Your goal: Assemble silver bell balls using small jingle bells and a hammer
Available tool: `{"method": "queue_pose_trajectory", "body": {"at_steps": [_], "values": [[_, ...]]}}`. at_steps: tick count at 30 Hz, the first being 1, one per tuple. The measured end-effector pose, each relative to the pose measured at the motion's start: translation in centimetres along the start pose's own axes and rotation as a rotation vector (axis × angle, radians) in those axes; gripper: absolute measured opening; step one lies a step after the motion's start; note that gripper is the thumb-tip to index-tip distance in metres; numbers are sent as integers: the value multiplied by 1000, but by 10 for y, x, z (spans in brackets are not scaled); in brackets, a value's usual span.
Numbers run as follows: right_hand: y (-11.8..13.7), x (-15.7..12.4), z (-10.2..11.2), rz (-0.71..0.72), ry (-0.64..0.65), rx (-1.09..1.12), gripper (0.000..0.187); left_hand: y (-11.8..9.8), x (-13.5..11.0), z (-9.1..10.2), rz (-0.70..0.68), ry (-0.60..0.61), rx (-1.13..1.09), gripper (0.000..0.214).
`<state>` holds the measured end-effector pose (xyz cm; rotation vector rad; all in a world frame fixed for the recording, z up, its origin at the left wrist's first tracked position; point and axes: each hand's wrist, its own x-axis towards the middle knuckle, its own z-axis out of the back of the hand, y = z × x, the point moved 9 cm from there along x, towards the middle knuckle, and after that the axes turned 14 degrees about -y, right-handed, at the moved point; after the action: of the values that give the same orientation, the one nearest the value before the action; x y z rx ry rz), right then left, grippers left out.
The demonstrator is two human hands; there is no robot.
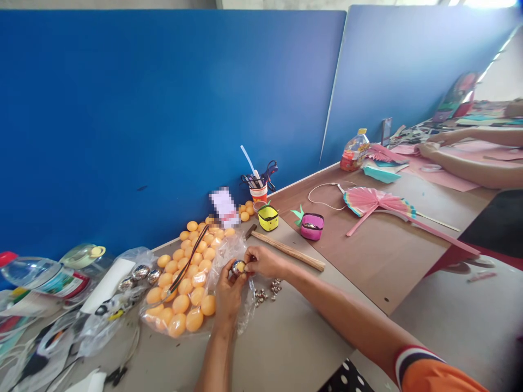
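A shiny silver ball [237, 267] sits in the fingers of my left hand [227, 296], above the table. Part of its surface looks yellow; I cannot tell whether that is a reflection. My right hand [265, 262] is closed, thumb and fingertips pinched against the ball's right side. Just left of my hands, a clear plastic bag [231, 245] lies spread with many orange balls [186, 286]. Small silver beads or bells [261, 296] are scattered below my right wrist. Beyond that wrist lies a hammer [288, 250] with a wooden handle.
Yellow [268, 218] and magenta [312, 226] little baskets stand past the hammer, near a cup of pens [259, 193]. At left are larger silver balls [141, 271] and a plastic bottle [49, 277]. A pink paper fan [378, 201] lies right. Another person's arms [469, 158] are beyond.
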<state>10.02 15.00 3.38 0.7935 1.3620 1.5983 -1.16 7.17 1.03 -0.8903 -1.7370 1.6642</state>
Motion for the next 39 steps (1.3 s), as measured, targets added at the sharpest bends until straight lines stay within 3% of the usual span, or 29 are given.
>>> {"method": "queue_pose_trajectory", "body": {"at_steps": [4, 10, 15, 19, 21, 27, 32, 36, 39], "values": [[-2, 2, -2, -9, -1, 28, 19, 0, -1, 0, 17, 4, -23, 59], [4, 1, 6, -31, 212, 223, 13, -1, -2, -1, 90, 19, -185, 52], [9, -5, 22, 64, 336, -67, 6, -1, 1, 1, 177, -43, -320, 58], [7, -21, 10, 129, 523, -302, 15, 2, 3, 3, 178, -60, -313, 59], [4, -25, 5, 138, 555, -398, 19, 3, 3, 4, 169, -64, -308, 60], [0, -29, -9, 273, 545, -602, 30, 3, 3, 4, 165, -47, -283, 64], [-11, -29, -18, 299, 547, -718, 26, 4, 4, 4, 150, -47, -247, 67], [-2, -21, -10, 310, 413, -633, 20, 3, 5, 4, 132, -56, -225, 69], [7, -13, 8, 195, 263, -443, 20, 3, 3, 3, 150, -50, -229, 68]]}}
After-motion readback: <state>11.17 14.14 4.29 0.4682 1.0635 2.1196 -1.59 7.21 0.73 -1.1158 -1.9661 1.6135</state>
